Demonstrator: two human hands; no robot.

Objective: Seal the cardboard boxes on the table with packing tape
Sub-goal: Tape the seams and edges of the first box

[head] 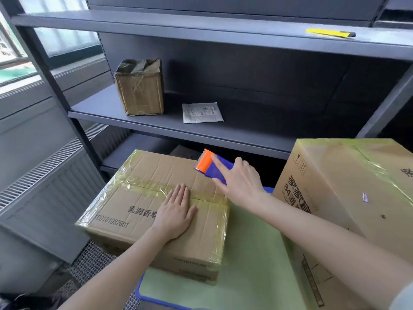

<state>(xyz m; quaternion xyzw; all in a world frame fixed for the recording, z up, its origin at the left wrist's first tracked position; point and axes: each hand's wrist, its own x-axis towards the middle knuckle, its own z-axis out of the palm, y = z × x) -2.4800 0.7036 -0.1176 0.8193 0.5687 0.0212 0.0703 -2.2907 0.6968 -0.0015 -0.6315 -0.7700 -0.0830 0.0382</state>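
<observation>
A low cardboard box with printed characters lies on the green table, its centre seam and edges covered with yellowish tape. My left hand rests flat on its top, fingers straight, just below the taped seam. My right hand grips a purple tape dispenser with an orange front, held above the box's far right corner. A taller taped cardboard box stands to the right, beside my right forearm.
Grey metal shelving stands right behind the table. Its middle shelf holds a small taped box and a white packet. A yellow utility knife lies on the upper shelf. A radiator grille runs along the left wall.
</observation>
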